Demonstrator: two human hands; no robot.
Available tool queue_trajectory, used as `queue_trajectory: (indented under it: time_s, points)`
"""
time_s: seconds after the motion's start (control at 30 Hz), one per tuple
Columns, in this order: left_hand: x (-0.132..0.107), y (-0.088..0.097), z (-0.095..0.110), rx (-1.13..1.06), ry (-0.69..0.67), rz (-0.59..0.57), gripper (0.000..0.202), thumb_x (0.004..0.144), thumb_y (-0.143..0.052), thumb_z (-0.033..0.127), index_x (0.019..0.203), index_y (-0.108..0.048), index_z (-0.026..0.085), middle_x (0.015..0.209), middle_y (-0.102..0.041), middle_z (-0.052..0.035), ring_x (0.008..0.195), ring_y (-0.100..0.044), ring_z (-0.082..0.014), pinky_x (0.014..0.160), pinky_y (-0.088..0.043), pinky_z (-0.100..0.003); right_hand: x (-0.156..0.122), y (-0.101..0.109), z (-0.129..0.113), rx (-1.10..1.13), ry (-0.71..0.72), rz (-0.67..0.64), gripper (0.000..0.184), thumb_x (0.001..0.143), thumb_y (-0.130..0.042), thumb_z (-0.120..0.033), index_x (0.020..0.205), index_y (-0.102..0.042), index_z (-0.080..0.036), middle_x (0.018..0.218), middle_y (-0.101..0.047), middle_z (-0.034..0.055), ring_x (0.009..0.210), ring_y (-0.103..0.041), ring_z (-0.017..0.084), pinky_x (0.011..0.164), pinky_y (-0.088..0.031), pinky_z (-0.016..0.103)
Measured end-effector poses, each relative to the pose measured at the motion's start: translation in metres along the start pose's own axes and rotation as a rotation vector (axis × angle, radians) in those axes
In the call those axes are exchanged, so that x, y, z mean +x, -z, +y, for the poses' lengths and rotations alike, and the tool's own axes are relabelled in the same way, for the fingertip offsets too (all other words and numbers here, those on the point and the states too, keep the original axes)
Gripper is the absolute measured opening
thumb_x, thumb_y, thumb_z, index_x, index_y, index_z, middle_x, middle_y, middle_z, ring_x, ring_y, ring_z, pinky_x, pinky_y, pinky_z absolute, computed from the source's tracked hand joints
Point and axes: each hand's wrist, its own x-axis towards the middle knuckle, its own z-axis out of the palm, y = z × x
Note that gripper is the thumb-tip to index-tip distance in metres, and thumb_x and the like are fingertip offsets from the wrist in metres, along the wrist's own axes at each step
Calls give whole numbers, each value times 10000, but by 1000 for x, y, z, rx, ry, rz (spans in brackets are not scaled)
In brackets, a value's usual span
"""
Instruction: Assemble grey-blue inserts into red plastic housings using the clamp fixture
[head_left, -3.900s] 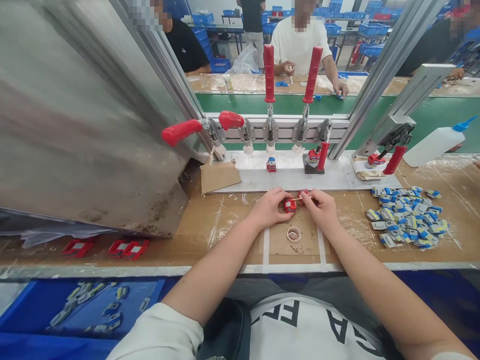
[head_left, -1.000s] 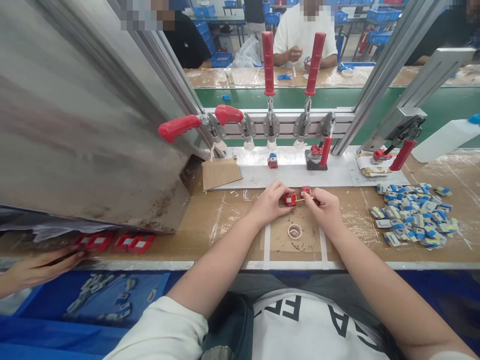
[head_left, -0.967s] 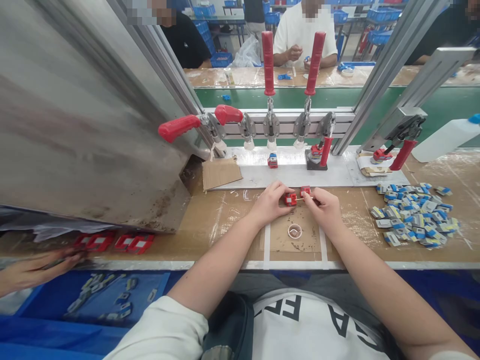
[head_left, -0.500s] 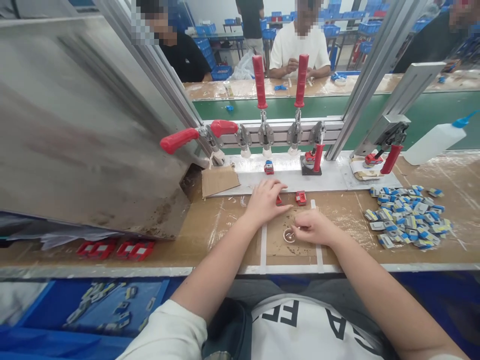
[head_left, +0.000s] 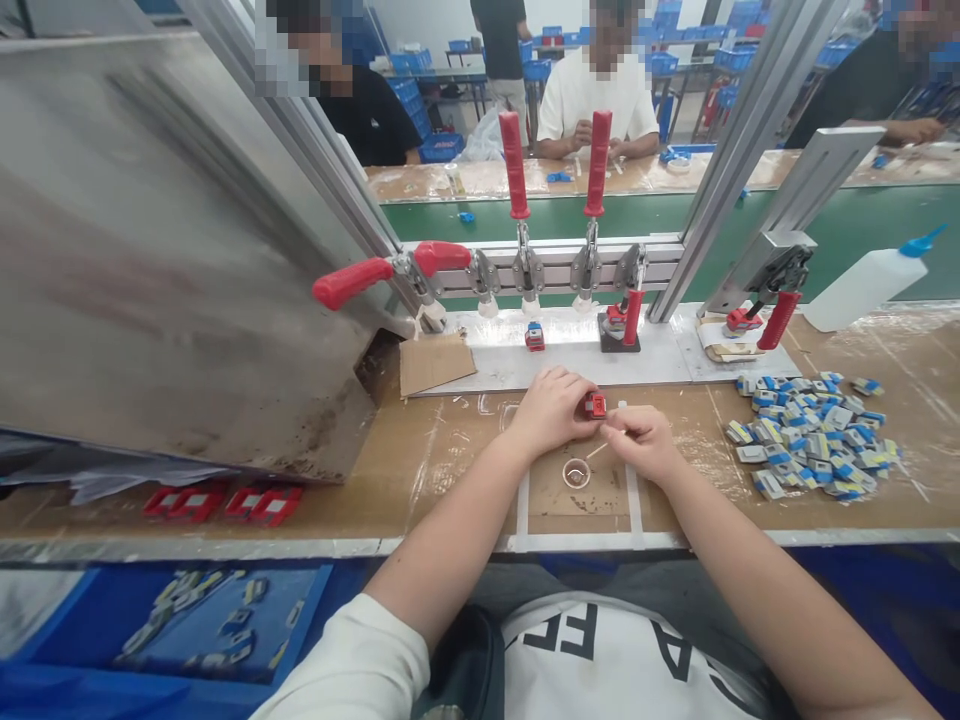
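My left hand [head_left: 553, 408] is closed round a small red plastic block [head_left: 596, 405], its fingers and thumb at the block's left side. A recess shows in the block's top face. My right hand [head_left: 643, 442] pinches a thin pale stick [head_left: 598, 451], just right of the block. The stick slants down to the left, toward a small round dish [head_left: 576, 473] with brownish liquid in it. That dish rests on a cardboard patch [head_left: 600, 502] bordered by white tape. Behind the hands, a red and blue block [head_left: 534, 336] stands on the white plate [head_left: 495, 372].
Red-handled toggle clamps [head_left: 596, 165] line a metal rail. One clamp at the right presses a red part [head_left: 742, 320]. A pile of blue-grey parts [head_left: 817, 435] lies right, near a squeeze bottle [head_left: 862, 290]. Red parts [head_left: 262, 503] lie left, beside a large metal panel [head_left: 172, 250].
My left hand has moved right and closed on a red block. My right hand has moved up and right from the dish, and the stick now shows.
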Motion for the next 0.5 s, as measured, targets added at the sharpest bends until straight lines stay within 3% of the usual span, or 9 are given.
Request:
queue_trajectory:
  time_s: [0.1,0.17,0.5]
  points:
    - [0,0,0,25,-10,-31,333,794,-768,403,1052,-684,211,1042,-737,-55,1017,-599,-265,883,-392,-418,4,3,8,-2,-167,355,444,887,-594,-315,551,-322,-216,540,-309,-53,523,-289,100,527,-251,272]
    - [0,-1,-1,33,-17,-37,330,794,-763,406,1052,-691,213,1029,-739,-54,1013,-600,-265,878,-390,-416,7,4,13,-36,-251,461,437,881,-602,-346,552,-346,-216,544,-304,-53,535,-293,105,531,-249,272]
    - [0,-3,-3,57,-34,-23,310,798,-752,409,1028,-700,209,987,-735,-57,993,-593,-266,864,-394,-420,12,0,18,-216,-243,404,462,910,-604,-419,576,-366,-207,568,-292,-55,559,-288,104,538,-242,266]
